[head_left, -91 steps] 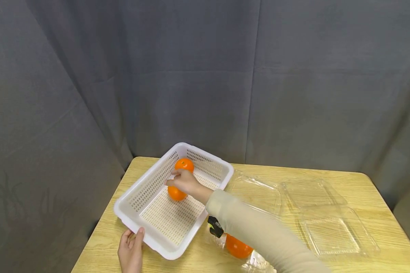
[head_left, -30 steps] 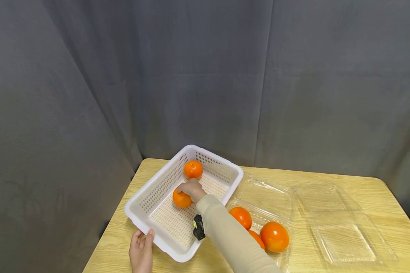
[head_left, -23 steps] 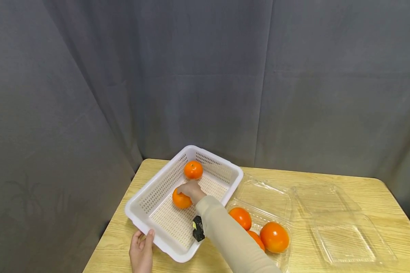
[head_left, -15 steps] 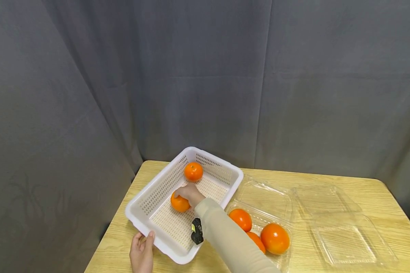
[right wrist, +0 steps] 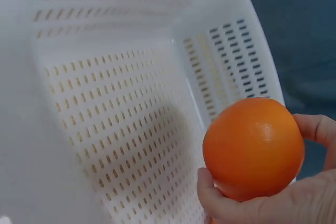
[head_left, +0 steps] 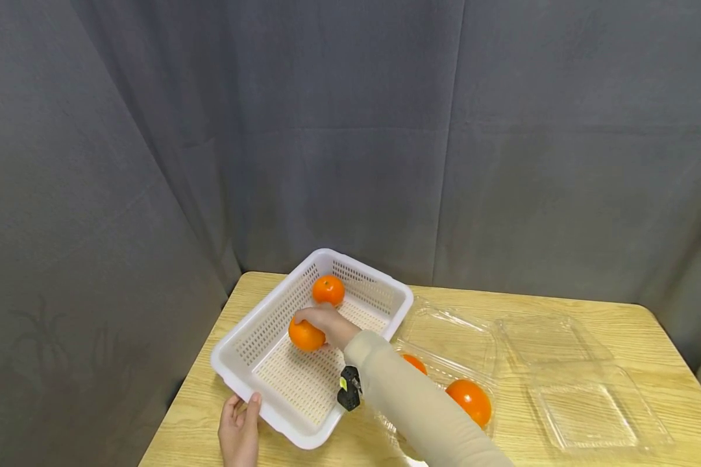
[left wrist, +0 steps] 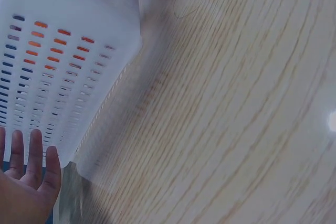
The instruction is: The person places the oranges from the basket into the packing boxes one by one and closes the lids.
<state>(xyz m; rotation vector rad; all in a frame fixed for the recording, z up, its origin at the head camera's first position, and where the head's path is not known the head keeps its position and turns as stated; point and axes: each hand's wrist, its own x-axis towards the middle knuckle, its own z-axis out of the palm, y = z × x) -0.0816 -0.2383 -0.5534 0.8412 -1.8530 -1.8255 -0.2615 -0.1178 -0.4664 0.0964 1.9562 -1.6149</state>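
In the head view a white slotted plastic basket point(head_left: 311, 373) stands on the table's left side. My left hand point(head_left: 239, 431) holds its near-left corner, thumb on the rim; the left wrist view shows the fingers point(left wrist: 34, 153) extended by the outer wall. Inside the basket my right hand point(head_left: 329, 320) grips a smooth orange point(head_left: 306, 335) between thumb and fingers. In the right wrist view this orange point(right wrist: 253, 148) appears raised, with a shadow on the slotted floor. A second orange point(head_left: 328, 290) lies at the basket's far corner.
Right of the basket, an open clear plastic clamshell point(head_left: 450, 334) holds oranges point(head_left: 470, 401), partly hidden by the right sleeve point(head_left: 420, 402). Another open clear clamshell point(head_left: 587, 395) lies at the table's right. Grey curtains point(head_left: 350, 130) hang behind the wooden table point(head_left: 561, 308).
Three seconds ago the right hand hovered at the two oranges; now it grips the nearer one, shifted slightly left. The left hand stays at the rim, and the head view has turned slightly.
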